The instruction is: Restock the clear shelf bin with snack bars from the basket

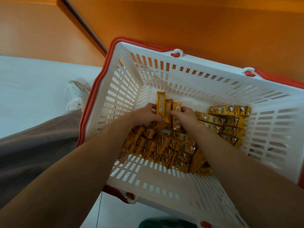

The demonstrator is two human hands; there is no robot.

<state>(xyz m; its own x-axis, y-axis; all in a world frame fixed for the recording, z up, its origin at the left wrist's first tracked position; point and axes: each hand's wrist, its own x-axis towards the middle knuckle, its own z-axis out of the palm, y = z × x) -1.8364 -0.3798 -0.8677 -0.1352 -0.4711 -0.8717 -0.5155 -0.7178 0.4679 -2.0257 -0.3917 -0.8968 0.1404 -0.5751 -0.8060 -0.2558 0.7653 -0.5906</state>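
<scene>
Left hand [144, 114], right hand [187, 116], gripping snack bars [161, 102], inside white basket [205, 65]

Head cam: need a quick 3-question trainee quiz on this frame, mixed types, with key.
1. True or false: the clear shelf bin is in view.
2. Pick one. The left hand and right hand are: A) inside the basket, gripping a few upright snack bars between them; B) lifting the basket by its handles; C) flat on the floor.
3. Fill in: the basket's handles are ___.
Key: 1 false; 2 A; 3 red.
</scene>
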